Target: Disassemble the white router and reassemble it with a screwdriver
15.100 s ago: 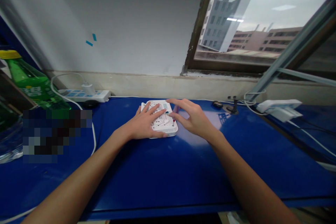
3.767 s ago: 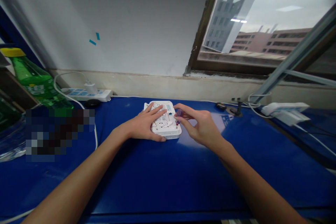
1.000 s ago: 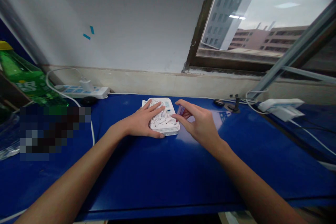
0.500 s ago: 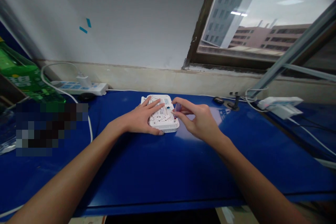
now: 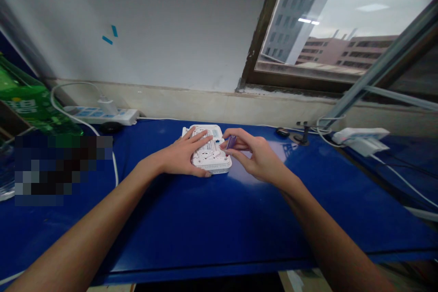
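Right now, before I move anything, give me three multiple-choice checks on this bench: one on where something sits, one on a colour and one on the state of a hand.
1. Where does the white breadboard lie?
A) On the window ledge
B) On the power strip
C) On the blue bench top

2. What colour is the small piece pinched in the right hand?
A) Green
B) Purple
C) White

3. How is the left hand placed?
A) Open, with its fingers spread across the board
B) Closed around a bottle
C) Raised clear of everything

Answers:
1. C, as the board sits directly on the blue top, between the hands.
2. B, as the piece shows purple between the thumb and fingers.
3. A, as its fingers lie flat over the board's upper face.
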